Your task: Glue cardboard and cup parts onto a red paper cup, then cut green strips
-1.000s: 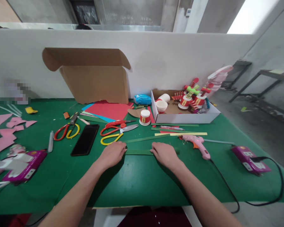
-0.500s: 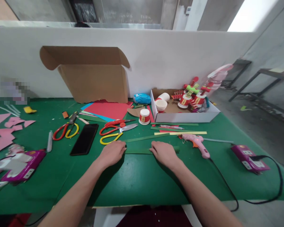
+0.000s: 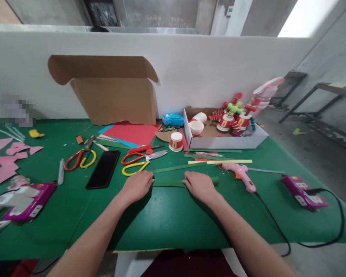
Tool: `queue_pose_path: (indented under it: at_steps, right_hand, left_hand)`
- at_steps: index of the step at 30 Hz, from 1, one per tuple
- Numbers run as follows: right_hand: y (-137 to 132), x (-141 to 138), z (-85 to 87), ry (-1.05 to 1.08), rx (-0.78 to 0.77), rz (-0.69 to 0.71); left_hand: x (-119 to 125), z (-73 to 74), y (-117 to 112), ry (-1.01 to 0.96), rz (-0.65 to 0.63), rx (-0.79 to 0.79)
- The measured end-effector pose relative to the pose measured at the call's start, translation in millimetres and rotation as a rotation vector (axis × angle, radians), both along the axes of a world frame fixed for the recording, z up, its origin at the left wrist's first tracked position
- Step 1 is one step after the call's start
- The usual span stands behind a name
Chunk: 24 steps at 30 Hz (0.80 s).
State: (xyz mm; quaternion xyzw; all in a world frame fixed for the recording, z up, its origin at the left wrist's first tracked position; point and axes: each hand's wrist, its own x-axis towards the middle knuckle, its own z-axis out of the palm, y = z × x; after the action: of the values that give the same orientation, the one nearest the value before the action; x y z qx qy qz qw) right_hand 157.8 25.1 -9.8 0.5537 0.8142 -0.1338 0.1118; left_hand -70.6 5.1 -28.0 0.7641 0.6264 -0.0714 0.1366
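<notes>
A dark green paper strip (image 3: pixel 168 183) lies flat on the green table cover (image 3: pixel 167 219) in front of me. My left hand (image 3: pixel 138 186) presses its left end, fingers curled down onto it. Pressing the strip's right part is my right hand (image 3: pixel 200 186), likewise curled, and the strip's far end shows past it. Another thin green strip (image 3: pixel 178 167) and a yellow strip (image 3: pixel 220 162) lie just beyond. Red and yellow scissors (image 3: pixel 142 158) rest close to my left hand. The pink glue gun (image 3: pixel 240 175) lies right of my right hand.
A black phone (image 3: pixel 103 169) and a second pair of scissors (image 3: pixel 80 158) lie to the left. A white box (image 3: pixel 223 141) holds paper cups and finished craft figures. An open cardboard box (image 3: pixel 112 92) leans on the wall. Purple packs (image 3: pixel 302 193) and a black cable sit near the edges.
Both hands stay pressed on the green strip. Only the view has shifted slightly.
</notes>
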Motion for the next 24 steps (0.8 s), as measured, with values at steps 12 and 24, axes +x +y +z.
queue_pose_path:
  at_steps: [12, 24]
  right_hand:
    - [0, 2, 0.7, 0.016, 0.191, 0.086]
    - [-19, 1, -39.9, 0.310, 0.145, 0.555]
  left_hand:
    - [-3, 3.0, 6, 0.000, -0.021, -0.071]
    - [-1, 3.8, 6, 0.017, -0.030, -0.049]
